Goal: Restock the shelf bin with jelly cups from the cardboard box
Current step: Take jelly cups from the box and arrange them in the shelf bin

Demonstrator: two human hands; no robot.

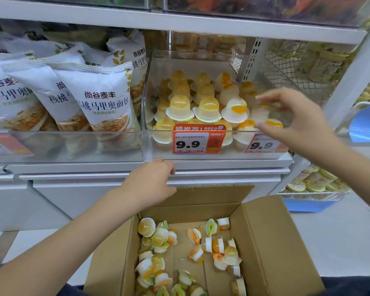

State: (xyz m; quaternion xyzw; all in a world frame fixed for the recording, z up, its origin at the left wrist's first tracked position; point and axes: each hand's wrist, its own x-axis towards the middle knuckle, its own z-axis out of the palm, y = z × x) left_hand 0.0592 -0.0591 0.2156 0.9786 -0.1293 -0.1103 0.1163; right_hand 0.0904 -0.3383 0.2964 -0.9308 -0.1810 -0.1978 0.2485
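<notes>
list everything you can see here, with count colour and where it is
shelf bin: one, clear plastic, middle shelf, centre
jelly cups in bin: many, yellow and white-orange, stacked upside down
cardboard box: one, brown, open, below the shelf
jelly cups in box: a couple of dozen or so, loose, scattered on the bottom
price tags: two on the bin front, orange-red, reading 9.9
bread bags: several, white, in the clear bin to the left
wire basket: one, white mesh, right of the bin
left hand: at the shelf edge under the bin, holds nothing
right hand: blurred, fingers spread at the bin's right front, empty
</notes>
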